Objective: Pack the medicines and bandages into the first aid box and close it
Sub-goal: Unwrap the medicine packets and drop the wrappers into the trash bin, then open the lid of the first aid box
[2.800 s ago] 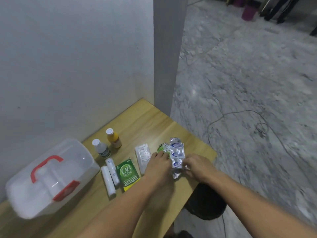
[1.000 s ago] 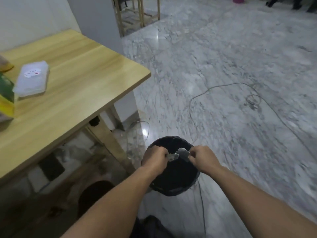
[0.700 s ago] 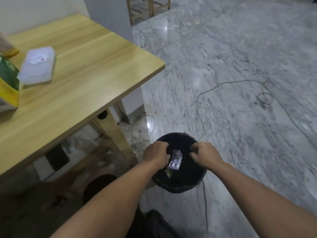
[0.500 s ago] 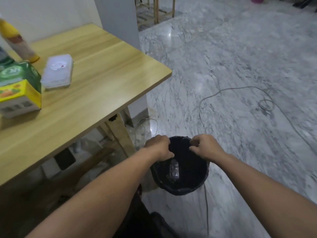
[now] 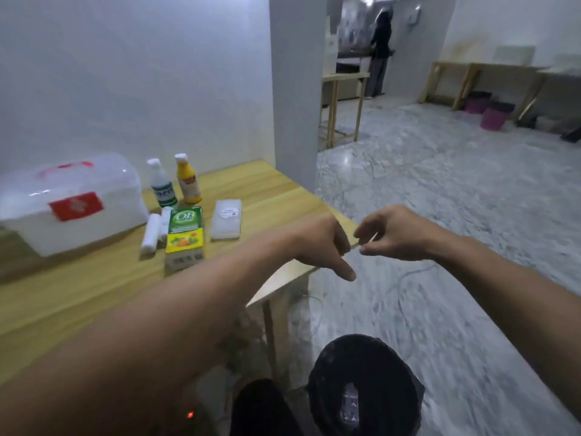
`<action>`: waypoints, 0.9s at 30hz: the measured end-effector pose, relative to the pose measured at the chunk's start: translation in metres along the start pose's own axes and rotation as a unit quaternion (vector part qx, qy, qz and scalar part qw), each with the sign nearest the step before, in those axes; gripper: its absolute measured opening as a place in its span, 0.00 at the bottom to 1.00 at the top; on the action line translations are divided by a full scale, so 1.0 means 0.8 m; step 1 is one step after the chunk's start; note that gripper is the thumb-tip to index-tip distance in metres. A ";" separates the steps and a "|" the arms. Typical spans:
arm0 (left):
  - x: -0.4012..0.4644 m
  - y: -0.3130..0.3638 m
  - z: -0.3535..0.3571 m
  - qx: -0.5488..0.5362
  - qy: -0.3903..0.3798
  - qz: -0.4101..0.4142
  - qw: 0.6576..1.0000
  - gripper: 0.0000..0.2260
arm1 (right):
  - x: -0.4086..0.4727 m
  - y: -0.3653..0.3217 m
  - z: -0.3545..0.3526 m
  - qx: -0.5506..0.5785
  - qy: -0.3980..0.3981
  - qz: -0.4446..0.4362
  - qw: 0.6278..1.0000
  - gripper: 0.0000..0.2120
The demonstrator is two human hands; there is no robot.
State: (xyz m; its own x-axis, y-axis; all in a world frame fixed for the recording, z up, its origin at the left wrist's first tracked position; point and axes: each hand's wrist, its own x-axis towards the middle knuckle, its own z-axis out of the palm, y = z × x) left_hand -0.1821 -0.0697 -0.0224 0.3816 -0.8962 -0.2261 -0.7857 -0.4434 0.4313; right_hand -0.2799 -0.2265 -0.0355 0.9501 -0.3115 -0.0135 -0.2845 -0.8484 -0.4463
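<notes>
First aid box (image 5: pixel 72 202), translucent white with red latch, sits closed on counter (image 5: pixel 94 294); both hands (image 5: pixel 320 247) (image 5: pixel 393 234), raised from bin (image 5: pixel 364 385), now empty, fingers loosely curled.

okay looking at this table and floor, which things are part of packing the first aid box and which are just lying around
For the job: first aid box, shut; white-capped bottle; yellow bottle; two bandage rolls; green and yellow carton; flat white pack.

Just about: black bin on the floor with a blister strip inside; pink buckets.
</notes>
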 end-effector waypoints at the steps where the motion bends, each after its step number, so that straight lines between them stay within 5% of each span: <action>1: -0.015 -0.008 -0.018 -0.007 0.021 -0.008 1.000 0.25 | 0.009 -0.018 -0.009 -0.002 0.001 -0.015 1.000 0.11; 17: -0.262 -0.268 -0.178 0.019 0.231 -0.269 0.935 0.18 | 0.182 -0.346 0.061 -0.021 0.003 -0.268 0.963 0.10; 27: -0.315 -0.381 -0.179 0.067 0.306 -0.374 0.873 0.32 | 0.234 -0.444 0.156 -0.104 0.112 -0.359 0.921 0.08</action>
State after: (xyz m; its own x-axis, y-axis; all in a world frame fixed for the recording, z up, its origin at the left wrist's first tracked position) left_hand 0.0312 0.2899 0.0284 0.9684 -0.2146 0.1270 -0.2404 -0.9387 0.2471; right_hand 0.0150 0.0699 0.0090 0.8595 0.3009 0.4131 0.3659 -0.9267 -0.0862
